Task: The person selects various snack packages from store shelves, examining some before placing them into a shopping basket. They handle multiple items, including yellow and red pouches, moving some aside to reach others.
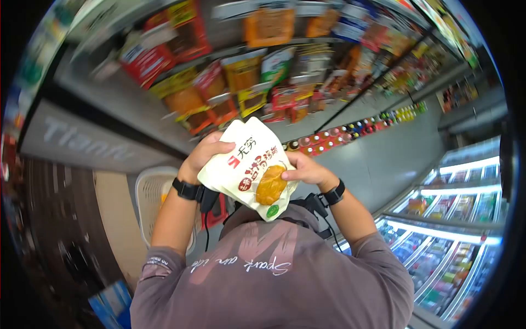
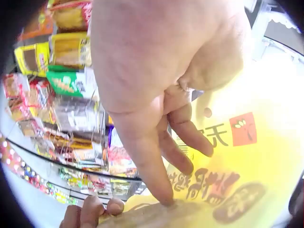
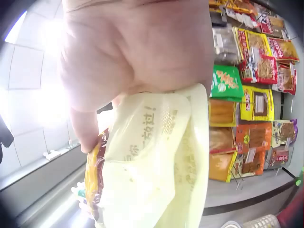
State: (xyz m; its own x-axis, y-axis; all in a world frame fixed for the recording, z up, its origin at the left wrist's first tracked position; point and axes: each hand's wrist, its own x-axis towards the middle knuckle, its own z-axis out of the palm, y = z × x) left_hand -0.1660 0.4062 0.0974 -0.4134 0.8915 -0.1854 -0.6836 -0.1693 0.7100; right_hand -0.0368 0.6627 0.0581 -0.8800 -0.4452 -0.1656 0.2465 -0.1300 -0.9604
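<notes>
A pale cream snack bag (image 1: 241,164) with red and brown lettering and a golden-brown food picture is held in front of the chest. At its upper left edge, my left hand (image 1: 205,156) grips it, thumb on the printed face. My right hand (image 1: 308,169) pinches the right side, with the thumb beside the food picture. In the left wrist view the left fingers (image 2: 142,142) lie along the bag (image 2: 247,166). The right wrist view shows the folded pale back of the bag (image 3: 147,147) under the right hand (image 3: 137,47).
Rows of packaged snacks (image 1: 241,71) hang on the shelf rack ahead. Small bottles (image 1: 329,140) line a lower ledge. A white plastic basket (image 1: 148,189) stands at the left, and lit refrigerated cases (image 1: 449,241) are at the right.
</notes>
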